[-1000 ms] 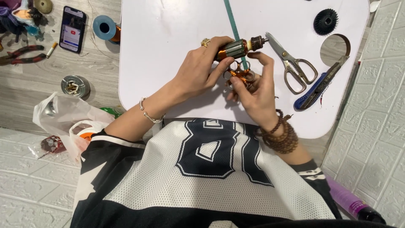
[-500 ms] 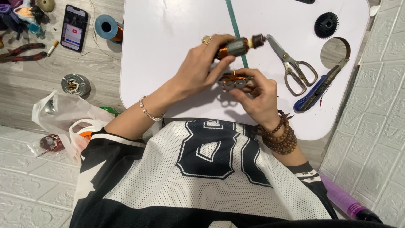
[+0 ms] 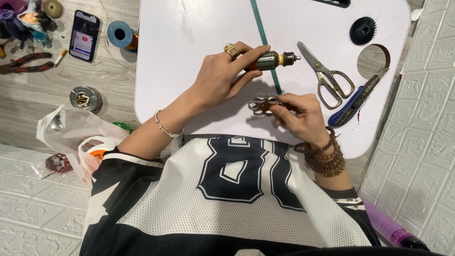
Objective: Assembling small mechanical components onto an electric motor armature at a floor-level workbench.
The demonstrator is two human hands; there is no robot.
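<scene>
Left hand (image 3: 222,78): pinching motor armature (image 3: 270,60). Right hand (image 3: 303,116): pinching copper wire coil (image 3: 263,104), just below armature. Scissors (image 3: 327,76) right of armature, on tabletop (image 3: 189,38).

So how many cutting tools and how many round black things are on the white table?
Cutting tools: 2, the scissors and the blue utility knife.
Round black things: 1, the black toothed wheel.
Total: 3, all lying on the white table.

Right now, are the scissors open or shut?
Shut. The scissors lie flat on the white table, blades together in one point, beside the person's hands.
</scene>
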